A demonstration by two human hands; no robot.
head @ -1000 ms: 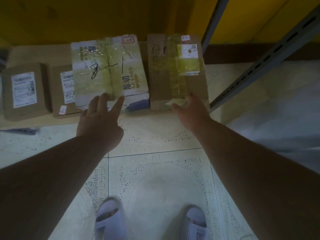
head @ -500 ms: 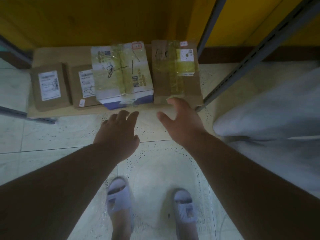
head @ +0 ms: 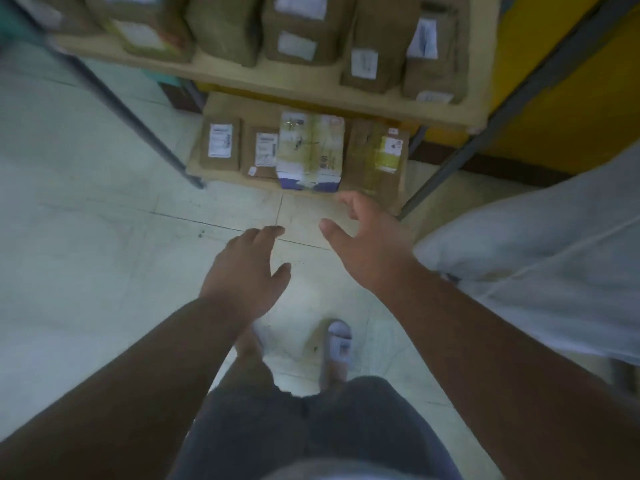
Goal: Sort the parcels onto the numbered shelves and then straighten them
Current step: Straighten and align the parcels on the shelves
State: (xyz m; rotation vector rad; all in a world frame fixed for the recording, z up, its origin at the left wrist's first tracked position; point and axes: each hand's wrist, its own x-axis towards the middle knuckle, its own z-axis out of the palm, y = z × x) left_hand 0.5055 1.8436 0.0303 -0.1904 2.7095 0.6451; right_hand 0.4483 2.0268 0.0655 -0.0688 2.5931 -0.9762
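Four parcels sit in a row on the bottom shelf (head: 221, 176), just above the floor, with more parcels packed on the upper shelf (head: 311, 88). From the left: a small brown box (head: 218, 142) with a white label, a second brown box (head: 261, 152) touching it, then a taped white parcel (head: 310, 150) with a blue lower edge standing proud of the others, and at the right a tape-wrapped brown carton (head: 375, 161) by the shelf post. All look like stiff cardboard and probably light to moderate in weight. The glossy tape on the two right-hand ones is likely slick, so I would take them by the bare cardboard side edges or corners, or push flat on the front face to square them. Left hand (head: 242, 271) hangs free over the floor tiles, fingers relaxed, holding nothing. Right hand (head: 367, 244) is likewise spread and empty, near the carton's front edge but apart from it. A white sack (head: 536, 265) lies at the far right.
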